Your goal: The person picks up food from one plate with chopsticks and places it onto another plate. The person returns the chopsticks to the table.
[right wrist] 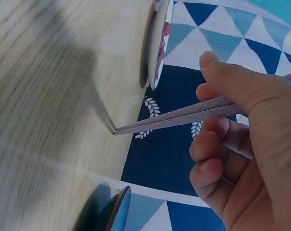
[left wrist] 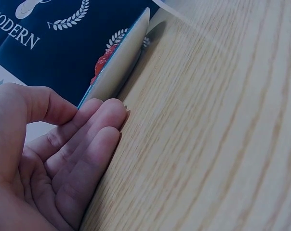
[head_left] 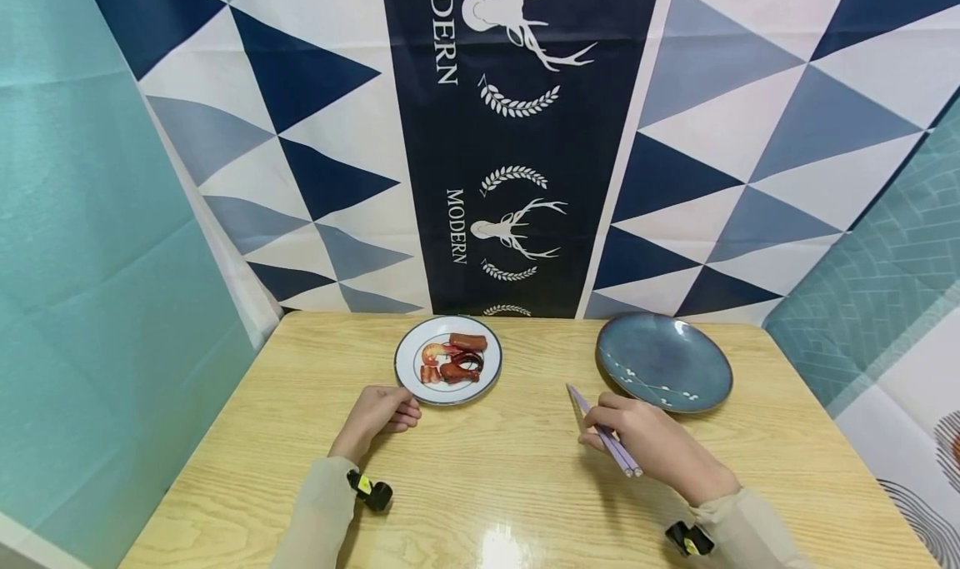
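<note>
My left hand [head_left: 378, 412] pinches the near left rim of a small white plate [head_left: 410, 371] with a dark edge line; in the left wrist view the thumb lies on the rim with the fingers below. Food pieces [head_left: 459, 372] lie on this plate, among them a sausage-like piece, a shrimp, a drumstick and a bacon-like strip. My right hand [head_left: 647, 440] holds a pair of lilac chopsticks [right wrist: 172, 118], their tips close together and pointing at the tabletop between the plates. Beside that hand, at the back right, is a larger blue plate [head_left: 663, 356] with white blossoms.
Both plates stand on a light wooden table [head_left: 480, 469], close to its back edge. A patterned cloth [head_left: 517, 144] with deer heads and triangles hangs behind it. Teal sheets [head_left: 112, 302] cover the left side. Each wrist wears a small black camera [head_left: 371, 492].
</note>
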Tool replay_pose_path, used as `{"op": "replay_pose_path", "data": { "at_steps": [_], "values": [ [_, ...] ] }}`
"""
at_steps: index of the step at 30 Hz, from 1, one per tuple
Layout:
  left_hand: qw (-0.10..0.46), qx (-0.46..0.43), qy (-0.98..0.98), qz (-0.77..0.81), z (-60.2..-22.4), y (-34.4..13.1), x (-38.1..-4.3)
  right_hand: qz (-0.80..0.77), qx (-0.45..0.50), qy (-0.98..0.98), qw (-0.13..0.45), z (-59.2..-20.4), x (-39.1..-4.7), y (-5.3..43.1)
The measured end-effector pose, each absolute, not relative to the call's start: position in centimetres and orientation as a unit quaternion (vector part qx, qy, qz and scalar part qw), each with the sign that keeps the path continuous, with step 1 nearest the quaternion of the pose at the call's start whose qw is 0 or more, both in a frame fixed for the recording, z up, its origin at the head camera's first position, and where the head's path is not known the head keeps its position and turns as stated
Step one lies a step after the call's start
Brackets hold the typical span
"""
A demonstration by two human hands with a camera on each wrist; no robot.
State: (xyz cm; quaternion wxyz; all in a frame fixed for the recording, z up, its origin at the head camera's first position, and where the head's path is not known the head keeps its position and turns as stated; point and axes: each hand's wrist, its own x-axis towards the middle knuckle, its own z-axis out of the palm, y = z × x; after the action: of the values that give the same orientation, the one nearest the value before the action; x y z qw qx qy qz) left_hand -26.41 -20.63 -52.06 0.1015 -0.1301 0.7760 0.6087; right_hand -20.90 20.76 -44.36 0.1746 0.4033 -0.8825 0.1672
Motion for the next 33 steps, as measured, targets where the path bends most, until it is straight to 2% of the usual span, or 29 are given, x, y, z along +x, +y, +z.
{"op": "replay_pose_path", "data": {
  "at_steps": [12, 22, 33],
  "values": [
    [0.105, -0.122, 0.776, 0.609, -52.0, -20.7, -26.2, 0.161, 0.386, -0.898, 0.136, -44.9, -20.7, 20.8],
    [0.104, -0.125, 0.776, 0.610, -51.9, -20.6, -26.2, 0.159, 0.419, -0.881, 0.151, -45.9, -20.9, 20.4],
    [0.106, -0.117, 0.776, 0.610, -52.1, -20.8, -26.2, 0.171, 0.409, -0.892, 0.091, -46.4, -20.7, 20.1]
  ]
}}
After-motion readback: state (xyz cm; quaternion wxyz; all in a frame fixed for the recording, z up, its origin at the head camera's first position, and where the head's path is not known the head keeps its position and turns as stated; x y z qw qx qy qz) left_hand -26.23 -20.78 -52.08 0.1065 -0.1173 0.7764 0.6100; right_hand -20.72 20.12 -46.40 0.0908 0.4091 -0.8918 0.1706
